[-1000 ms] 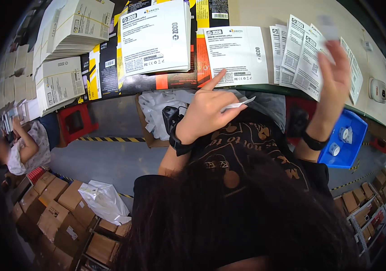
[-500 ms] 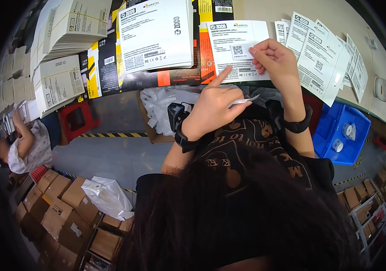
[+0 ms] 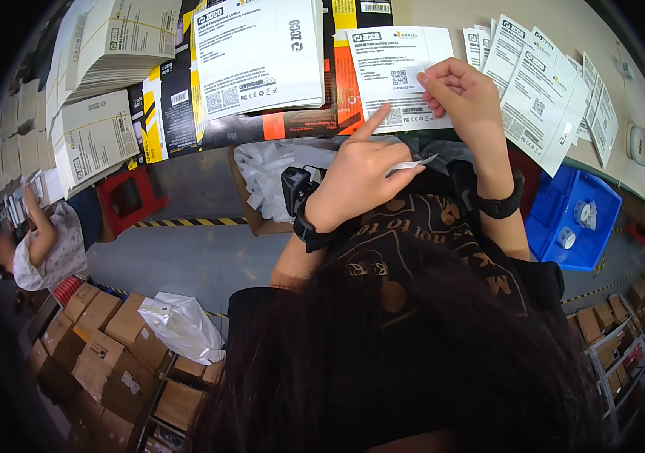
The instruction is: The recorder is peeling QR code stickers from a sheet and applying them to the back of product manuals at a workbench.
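A white printed card lies before me at the table's front edge. On it is a small white label with a square code. My right hand pinches at the label's right edge with thumb and forefinger; whether the label is stuck down there is hard to tell. My left hand stretches its forefinger onto the card's lower part. Between its thumb and other fingers it grips a thin white strip.
A stack of printed cards lies left of the card, on black and orange packaging sheets. Banded card bundles stand further left. Fanned cards lie at right. Below are a blue bin and a red stool. Another person works at far left.
The small label now sits flatter on the card, slightly higher in view. My hands keep almost the same pose, and the whole view has shifted a little.
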